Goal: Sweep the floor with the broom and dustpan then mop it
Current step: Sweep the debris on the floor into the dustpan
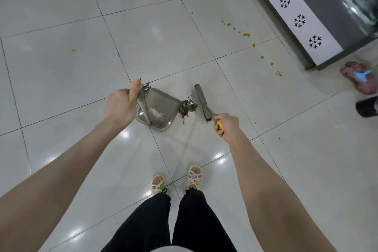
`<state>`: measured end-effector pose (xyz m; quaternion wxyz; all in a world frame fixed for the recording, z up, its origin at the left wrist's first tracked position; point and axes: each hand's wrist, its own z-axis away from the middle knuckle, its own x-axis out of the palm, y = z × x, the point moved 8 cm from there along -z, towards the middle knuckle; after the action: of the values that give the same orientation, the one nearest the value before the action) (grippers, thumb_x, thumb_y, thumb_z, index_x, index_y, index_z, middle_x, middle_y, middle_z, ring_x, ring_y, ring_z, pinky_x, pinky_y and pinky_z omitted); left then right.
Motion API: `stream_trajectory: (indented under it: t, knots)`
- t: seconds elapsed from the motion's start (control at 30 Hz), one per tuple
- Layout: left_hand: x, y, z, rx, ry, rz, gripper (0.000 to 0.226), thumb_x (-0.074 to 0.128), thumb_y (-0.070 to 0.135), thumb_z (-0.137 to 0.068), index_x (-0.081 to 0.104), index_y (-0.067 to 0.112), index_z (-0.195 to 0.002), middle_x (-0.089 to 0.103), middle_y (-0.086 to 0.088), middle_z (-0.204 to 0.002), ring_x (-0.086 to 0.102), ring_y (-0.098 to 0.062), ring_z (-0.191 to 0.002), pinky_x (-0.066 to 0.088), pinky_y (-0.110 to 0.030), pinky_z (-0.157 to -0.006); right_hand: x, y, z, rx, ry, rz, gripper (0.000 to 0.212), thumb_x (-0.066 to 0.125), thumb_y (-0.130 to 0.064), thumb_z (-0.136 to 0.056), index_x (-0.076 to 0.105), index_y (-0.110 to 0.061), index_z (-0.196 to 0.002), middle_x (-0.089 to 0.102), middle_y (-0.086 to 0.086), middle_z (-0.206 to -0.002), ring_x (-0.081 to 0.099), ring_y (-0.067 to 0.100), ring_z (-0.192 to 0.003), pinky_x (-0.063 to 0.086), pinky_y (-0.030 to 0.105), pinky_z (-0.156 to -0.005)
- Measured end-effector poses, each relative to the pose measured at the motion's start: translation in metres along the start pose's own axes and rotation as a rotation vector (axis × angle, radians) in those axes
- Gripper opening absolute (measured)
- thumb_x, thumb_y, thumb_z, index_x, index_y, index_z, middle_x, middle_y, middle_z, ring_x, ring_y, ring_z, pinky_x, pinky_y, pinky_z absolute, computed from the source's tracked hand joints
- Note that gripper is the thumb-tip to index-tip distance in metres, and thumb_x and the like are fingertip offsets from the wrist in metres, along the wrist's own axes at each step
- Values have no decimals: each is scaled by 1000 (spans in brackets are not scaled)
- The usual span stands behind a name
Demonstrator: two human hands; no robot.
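Observation:
A grey dustpan (163,104) stands on the white tiled floor (61,67) in the middle of the view, with some pale crumbs inside it. My left hand (120,104) grips the yellow-tipped top of its long upright handle. Just right of the pan's mouth lies a small heap of reddish-green leaf litter (187,108). The grey broom head (202,102) rests on the floor right behind that heap. My right hand (226,127) grips the broom's yellow-tipped handle.
A trail of yellow-orange spots (253,45) runs across the tiles toward a steel counter (319,6) with a white patterned panel at the upper right. Pink slippers (360,77) and a black object (367,106) sit at the right edge. My sandalled feet (176,182) stand below.

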<state>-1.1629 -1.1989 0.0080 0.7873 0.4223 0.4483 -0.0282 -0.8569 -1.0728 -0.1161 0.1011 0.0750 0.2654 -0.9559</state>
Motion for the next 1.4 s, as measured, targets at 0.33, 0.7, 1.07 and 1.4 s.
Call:
stream_trajectory:
  t: [0.33,0.7,1.07,1.4]
  knots:
    - [-14,-18,-23,-89,46,4,70,19,56,-98,52,4,-66,53,-13,-66,51,-35,-74,37,-35,-68,14,-27,-28,-24,67,231,10,49,1,-83,51,-4,-90,45,9,-62,44,16,-44,21,11,-33]
    - [15,45,-62,-96,56,28,75,21,54,-99,57,-9,-78,55,-21,-76,45,-33,-74,31,-33,-66,-26,-101,-45,-42,13,168,13,56,-1,-84,51,-6,-74,47,9,-64,43,12,-33,21,11,-32]
    - [59,134,-120,-44,85,47,74,19,54,-99,56,-6,-77,53,-16,-64,52,-37,-69,43,-40,-67,-75,-176,-82,-78,12,81,10,57,-1,-85,54,-6,-76,48,9,-64,44,11,-32,22,12,-32]
    - [102,196,-212,-16,104,30,73,17,53,-99,57,-4,-78,57,-22,-74,50,-37,-74,38,-38,-68,-77,-275,-148,-93,11,77,15,57,-2,-85,50,-6,-72,46,9,-63,42,11,-28,21,12,-32]
